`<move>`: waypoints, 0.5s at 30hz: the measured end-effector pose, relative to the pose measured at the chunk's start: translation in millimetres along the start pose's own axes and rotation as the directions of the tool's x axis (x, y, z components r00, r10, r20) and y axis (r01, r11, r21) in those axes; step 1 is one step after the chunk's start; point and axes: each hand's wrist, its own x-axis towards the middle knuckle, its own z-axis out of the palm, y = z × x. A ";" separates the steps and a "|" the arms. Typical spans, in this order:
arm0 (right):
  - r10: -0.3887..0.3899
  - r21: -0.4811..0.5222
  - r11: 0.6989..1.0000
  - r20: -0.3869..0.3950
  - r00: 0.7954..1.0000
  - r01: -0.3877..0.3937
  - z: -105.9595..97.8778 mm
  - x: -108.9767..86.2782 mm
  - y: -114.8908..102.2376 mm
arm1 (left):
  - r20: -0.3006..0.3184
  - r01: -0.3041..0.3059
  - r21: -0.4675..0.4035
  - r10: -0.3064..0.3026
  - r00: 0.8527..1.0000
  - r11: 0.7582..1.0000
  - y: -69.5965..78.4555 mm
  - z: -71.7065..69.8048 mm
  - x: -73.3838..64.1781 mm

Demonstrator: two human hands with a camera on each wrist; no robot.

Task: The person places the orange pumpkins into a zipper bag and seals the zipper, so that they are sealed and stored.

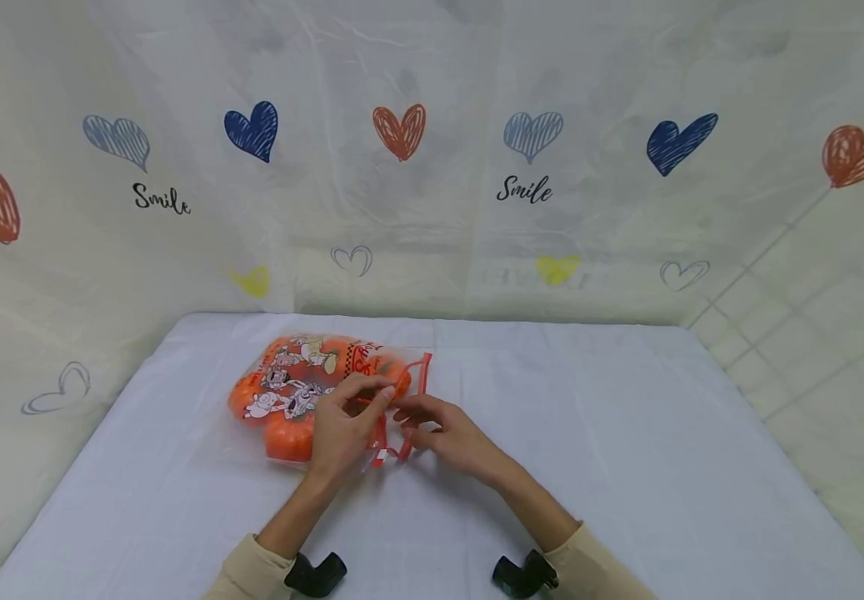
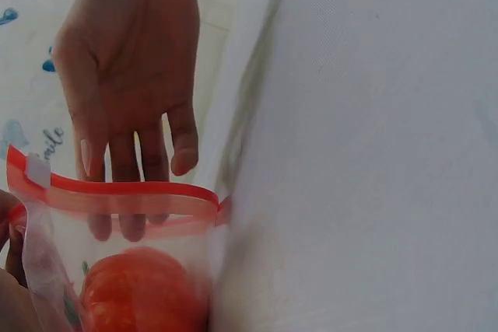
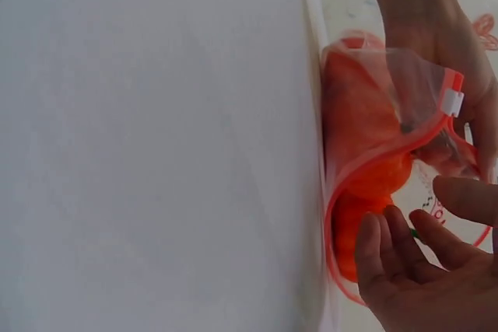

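A clear zip bag (image 1: 357, 354) with a red zip edge and printed cartoon figures lies on its side on the table. Inside are several round, ribbed orange objects that look like small pumpkins (image 1: 289, 439). My left hand (image 1: 342, 425) pinches the bag's upper lip and holds the mouth apart. At the opening is my right hand (image 1: 452, 433), fingers loosely extended and holding nothing; in the right wrist view its fingertips (image 3: 369, 231) overlap the mouth, close by the orange objects. A white slider (image 3: 451, 103) sits at one end of the zip.
White cloth covers the table (image 1: 589, 433). Behind it hangs a pale sheet (image 1: 461, 217) printed with hearts and the word Smile. Dark wrist cameras (image 1: 317, 575) are strapped at both beige sleeves (image 1: 252, 571).
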 end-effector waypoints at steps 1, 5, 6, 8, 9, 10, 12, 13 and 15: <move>-0.001 0.008 1.000 -0.007 1.000 0.001 -2.9 -0.9 0.7 | -0.001 0.002 0.000 -0.002 1.000 1.000 0.1 0.6 -0.1; -0.010 0.010 1.000 -0.039 0.999 0.010 -15.4 -5.1 3.2 | -0.013 0.018 0.003 -0.018 1.000 1.000 0.9 3.2 0.4; -0.012 0.006 1.000 -0.048 0.999 0.012 -18.3 -6.2 3.6 | -0.017 0.023 0.002 -0.023 1.000 1.000 1.1 3.9 0.6; -0.013 -0.009 1.000 -0.067 0.998 0.012 -23.9 -8.2 4.2 | -0.025 0.036 -0.004 -0.036 0.999 0.999 1.5 5.2 1.6; -0.012 -0.018 1.000 -0.077 0.997 0.011 -26.5 -9.4 4.5 | -0.028 0.040 -0.008 -0.040 0.999 0.999 1.6 5.9 2.3; -0.011 -0.030 1.000 -0.090 0.996 0.008 -29.1 -10.6 5.0 | -0.031 0.046 -0.010 -0.046 0.998 0.999 1.5 6.7 3.0; -0.006 -0.046 0.999 -0.116 0.993 0.000 -34.1 -12.9 6.0 | -0.037 0.050 -0.016 -0.050 0.998 0.999 1.2 8.1 4.6; -0.003 -0.053 0.999 -0.129 0.992 -0.004 -36.5 -13.9 6.5 | -0.040 0.052 -0.020 -0.053 0.998 0.998 1.0 8.9 5.5; 0.008 -0.065 0.998 -0.155 0.988 -0.018 -41.5 -16.3 7.4 | -0.044 0.049 -0.022 -0.050 0.998 0.999 0.5 10.3 7.6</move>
